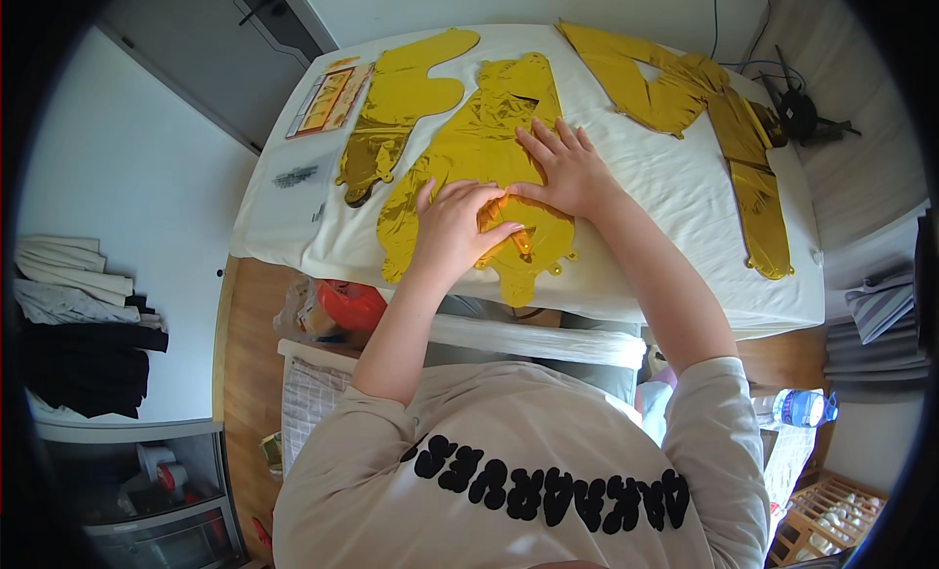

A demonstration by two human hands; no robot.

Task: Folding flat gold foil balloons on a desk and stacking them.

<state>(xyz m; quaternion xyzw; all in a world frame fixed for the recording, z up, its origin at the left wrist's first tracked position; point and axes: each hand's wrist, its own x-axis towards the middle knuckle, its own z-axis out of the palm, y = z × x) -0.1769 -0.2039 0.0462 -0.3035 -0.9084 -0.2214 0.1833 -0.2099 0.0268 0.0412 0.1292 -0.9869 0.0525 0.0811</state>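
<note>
A flat gold foil balloon (460, 158) with rounded tabs lies wrinkled in front of me on a white-clothed table (626, 266). My left hand (455, 222) is curled over its near part, with thumb and forefinger around a raised, orange-tinted fold (497, 217). What its other fingers hold is partly hidden. Against the same balloon my right hand (569, 168) lies flat with its fingers spread, and its thumb reaches toward the left fingertips.
Another flat gold balloon (396, 100) lies to the left, beside a printed package (331, 98) and a clear plastic bag (293, 178). Further gold foil (675, 90) stretches along the far right. A black fan-like object (797, 114) with cables stands at the right corner. A red bag (350, 303) sits below the front edge.
</note>
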